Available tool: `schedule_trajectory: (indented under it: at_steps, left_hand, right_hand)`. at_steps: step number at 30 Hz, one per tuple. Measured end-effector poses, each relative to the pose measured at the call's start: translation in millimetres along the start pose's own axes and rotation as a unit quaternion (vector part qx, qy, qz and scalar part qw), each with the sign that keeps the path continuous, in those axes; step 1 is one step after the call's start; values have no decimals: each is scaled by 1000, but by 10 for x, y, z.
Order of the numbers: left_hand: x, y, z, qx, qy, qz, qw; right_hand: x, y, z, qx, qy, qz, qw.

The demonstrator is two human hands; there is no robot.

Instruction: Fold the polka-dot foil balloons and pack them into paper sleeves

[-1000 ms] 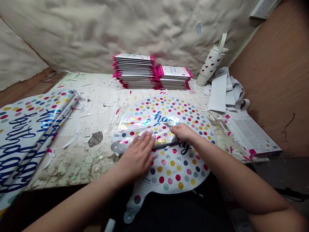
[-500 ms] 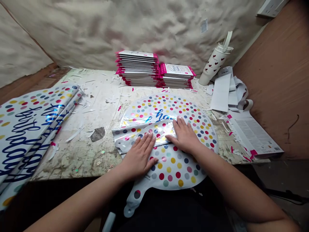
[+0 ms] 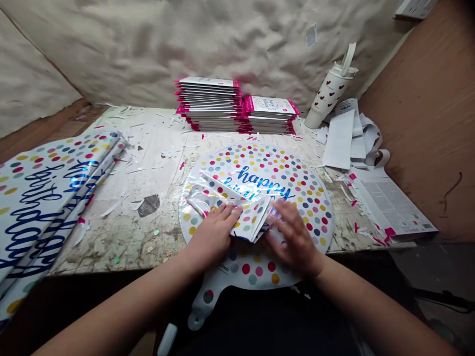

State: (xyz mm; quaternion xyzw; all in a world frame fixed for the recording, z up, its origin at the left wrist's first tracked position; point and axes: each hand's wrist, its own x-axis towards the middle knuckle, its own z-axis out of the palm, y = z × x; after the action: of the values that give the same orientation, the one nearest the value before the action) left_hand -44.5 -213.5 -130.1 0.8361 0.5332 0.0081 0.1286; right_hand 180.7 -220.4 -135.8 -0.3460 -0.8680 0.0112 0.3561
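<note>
A folded bundle of polka-dot foil lies on a round foil balloon printed with coloured dots and blue "happy birthday" lettering. My left hand rests flat on the bundle's lower left side, fingers spread. My right hand sits at the bundle's right end, fingers loosely curved, its contact with the foil hard to judge. The balloon's neck tab hangs over the table's front edge towards me. The bundle hides part of the lettering.
Stacks of pink-edged balloon packs stand at the back of the scrap-strewn table. Long folded dotted foil sheets lie at the left. A heart-patterned tumbler, paper scraps and a printed card lie at the right.
The long flat foil strip under both hands is now a shorter, thicker bundle. More of the lettering shows. My right hand has moved down and right, its fingers curved instead of flat.
</note>
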Motion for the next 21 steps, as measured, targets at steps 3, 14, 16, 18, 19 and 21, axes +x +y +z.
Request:
schedule_trajectory:
  at_steps: [3, 14, 16, 18, 19, 21]
  left_hand:
    - [26, -19, 46, -54, -25, 117, 991]
    - [-59, -59, 87, -80, -29, 325, 942]
    - [-148, -79, 87, -133, 5, 287, 948]
    - [-156, -85, 41, -226, 5, 207, 952]
    - [-118, -81, -2, -280, -8, 136, 950]
    - [34, -61, -108, -394, -46, -63, 916]
  right_hand:
    - [-198, 214, -36, 13, -49, 223, 973]
    - [-134, 343, -113, 99, -279, -101, 950]
    - [-101, 338, -126, 129, -283, -50, 949]
    - [-11, 348, -130, 178, -288, 46, 940]
    - [55, 361, -122, 204, -293, 113, 927]
    - [213, 410, -82, 242, -304, 277, 879]
